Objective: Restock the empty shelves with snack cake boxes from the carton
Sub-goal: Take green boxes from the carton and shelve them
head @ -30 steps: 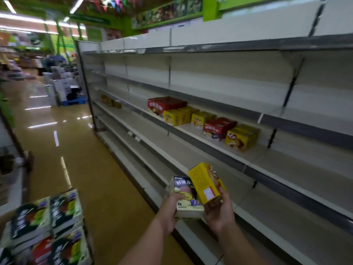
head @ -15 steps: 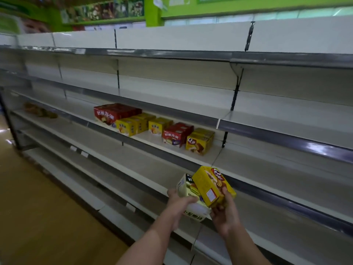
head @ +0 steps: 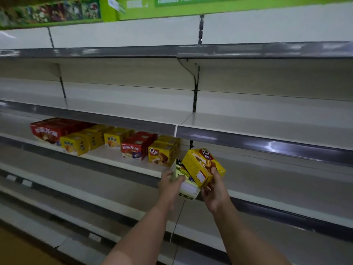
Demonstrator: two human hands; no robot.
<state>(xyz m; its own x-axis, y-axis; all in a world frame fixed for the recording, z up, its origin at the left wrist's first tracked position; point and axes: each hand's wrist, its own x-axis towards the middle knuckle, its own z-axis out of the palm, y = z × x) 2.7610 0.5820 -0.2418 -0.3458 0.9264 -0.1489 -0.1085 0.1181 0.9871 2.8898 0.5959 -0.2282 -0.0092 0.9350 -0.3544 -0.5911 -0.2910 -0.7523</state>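
Ahead, we faced the shelving (head: 248, 104), a long run of pale tiers with grey front rails that filled nearly the whole view. A green sign band (head: 191, 5) ran along its top edge. Most tiers were bare. On the third tier down (head: 114, 159), left of the upright, stood a row of boxes: a big red box (head: 47, 131) at the far left, then yellow boxes (head: 76, 145) in a short file going back, another yellow box (head: 112, 139), a smaller red box (head: 133, 150) with more red behind it, and a yellow Q box (head: 159, 154) at the right end of the row, with more yellow behind it.

Our two bare forearms reached up from the bottom of the frame toward that tier's front edge, just right of the row. Our left hand (head: 170, 185) gripped a pale green box (head: 186, 183), thumb across its near face and fingers round its left side; the box was tilted, its lower end toward us. Our right hand (head: 214, 190) held a yellow box (head: 203, 167) of the Q kind, fingers curled under its lower end and up its right face. That box leaned left, its printed side panel turned toward us, and it overlapped the green box, touching or just beside it; we could not tell which. Both held boxes were in the air in front of the shelf rail, not resting on any tier. A strip of brown floor (head: 19, 251) showed at the lower left corner.
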